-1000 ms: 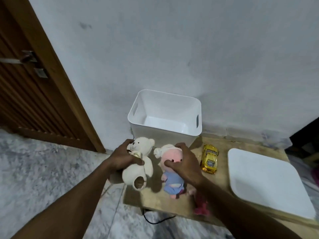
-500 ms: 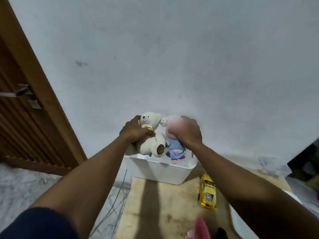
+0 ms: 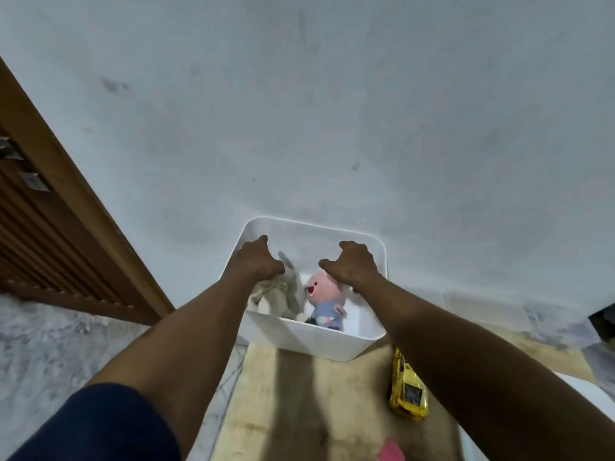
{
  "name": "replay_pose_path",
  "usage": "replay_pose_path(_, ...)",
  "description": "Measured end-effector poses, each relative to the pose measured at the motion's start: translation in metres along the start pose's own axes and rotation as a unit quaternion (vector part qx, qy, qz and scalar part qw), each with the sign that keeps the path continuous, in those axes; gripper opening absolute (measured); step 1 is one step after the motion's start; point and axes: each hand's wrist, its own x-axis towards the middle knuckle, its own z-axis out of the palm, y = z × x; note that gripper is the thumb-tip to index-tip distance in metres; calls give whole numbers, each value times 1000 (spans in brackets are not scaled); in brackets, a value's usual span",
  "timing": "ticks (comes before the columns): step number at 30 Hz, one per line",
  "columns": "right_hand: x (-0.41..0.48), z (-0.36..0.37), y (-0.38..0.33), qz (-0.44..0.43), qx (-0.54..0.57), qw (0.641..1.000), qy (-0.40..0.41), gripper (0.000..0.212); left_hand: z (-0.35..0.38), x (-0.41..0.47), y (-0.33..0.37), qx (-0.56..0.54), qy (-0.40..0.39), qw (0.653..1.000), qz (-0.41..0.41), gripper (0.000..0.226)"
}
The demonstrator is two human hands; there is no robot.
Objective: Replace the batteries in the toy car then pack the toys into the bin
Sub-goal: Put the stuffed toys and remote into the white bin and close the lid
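White plastic first: spotted bin (image 3: 319, 342) under both sets of fingers. Logged left hand (image 3: 256, 262) and right hand (image 3: 352, 264) loosely curled, gripping nothing. Found teddy (image 3: 289, 294) (blurred) below left fingers, pink pig (image 3: 327, 289) below right, yellow car (image 3: 407, 392) outside bin, nearer than right fingers.

White plastic bin (image 3: 316, 342): rectangular, rounded corners, upright on the far end of the wooden surface (image 3: 299, 410), against the wall. Inside, left: cream plush bear (image 3: 288, 296), blurred, pose unclear. Inside, just right of it: pink-headed plush pig (image 3: 324, 299) in blue clothing, face up. Yellow toy car (image 3: 407, 390): outside the bin, near-right of it, on the surface, partly hidden.
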Motion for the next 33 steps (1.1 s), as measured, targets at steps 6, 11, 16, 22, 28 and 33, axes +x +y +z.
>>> replay_pose_path(6,1,3,12,-15,1,1000,4,59,3,2,8,-17,-23,999,20,80)
replay_pose_path(11,-19,-16,8,-78,37,993,84,33,3,-11,16,11,1,998,64,63)
replay_pose_path(16,-75,-34,33,-91,97,979,157,16,21,-57,21,-32,2,994,101,36)
replay_pose_path(22,-139,-45,110,-92,152,953,247,9,63,-133,56,-140,76,965,207,12)
replay_pose_path(28,-210,-12,211,-44,110,981,150,2,141,-200,59,-68,-19,974,215,5)
replay_pose_path(33,-253,28,263,9,24,995,-94,55,215,-240,45,-15,-164,983,82,49)
